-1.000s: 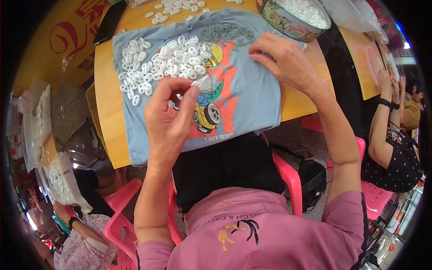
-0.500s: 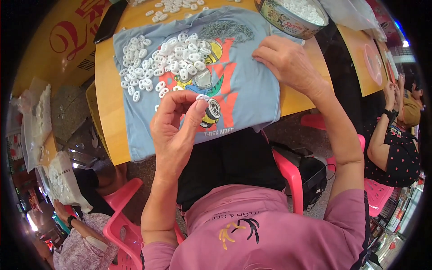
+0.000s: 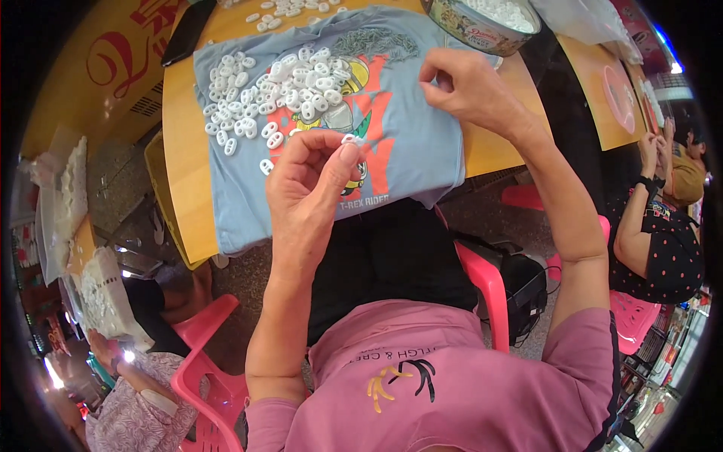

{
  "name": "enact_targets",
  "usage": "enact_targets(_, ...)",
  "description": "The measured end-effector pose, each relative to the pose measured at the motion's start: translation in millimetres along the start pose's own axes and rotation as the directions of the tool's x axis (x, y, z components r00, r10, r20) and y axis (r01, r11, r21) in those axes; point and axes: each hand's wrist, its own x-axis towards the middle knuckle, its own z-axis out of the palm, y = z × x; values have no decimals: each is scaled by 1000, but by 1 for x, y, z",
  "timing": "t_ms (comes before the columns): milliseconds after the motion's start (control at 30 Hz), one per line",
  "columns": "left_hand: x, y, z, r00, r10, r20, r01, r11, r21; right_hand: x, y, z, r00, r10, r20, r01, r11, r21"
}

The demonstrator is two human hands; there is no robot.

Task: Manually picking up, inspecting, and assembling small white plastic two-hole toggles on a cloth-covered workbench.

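Between the thumb and forefinger of my left hand (image 3: 305,188) is a small white oval plastic piece with two holes (image 3: 351,140). My right hand (image 3: 474,89) hovers over the cloth's right side, fingers curled into a pinch; whatever sits between the fingertips is hidden. A blue printed T-shirt (image 3: 429,162) lies spread over the table under both hands. On its left half is a heap of the same white two-hole pieces (image 3: 301,83). Near its far edge lies a pile of thin grey-green bits (image 3: 376,47), too small to tell whether screws or springs.
A round tin (image 3: 493,36) filled with white pieces stands at the far right. More white pieces (image 3: 290,7) lie on the yellow table (image 3: 188,181) beyond the shirt, beside a black phone (image 3: 188,34). Co-workers sit left and right. Pink chairs (image 3: 486,286) surround me.
My right hand has lifted slightly off the cloth beside the grey-green pile and its fingers have curled tighter. My left hand has shifted a little right and up, still holding the white piece.
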Motion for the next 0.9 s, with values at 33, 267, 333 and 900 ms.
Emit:
enact_targets(33,0,1,1,1000,2,-4,-2,1000,1,-1,-4,0,992,124,21,-126,981,149)
enact_targets(267,3,2,12,1000,2,25,-1,1000,-24,-17,-42,10,971,236,-46,-151,748,647)
enact_targets(333,2,3,15,999,11,38,-10,999,-39,-24,-58,13,968,246,-45,-117,605,787)
enact_targets(900,-9,11,22,994,41,104,-44,999,26,-49,-94,33,949,315,-13,-88,303,949)
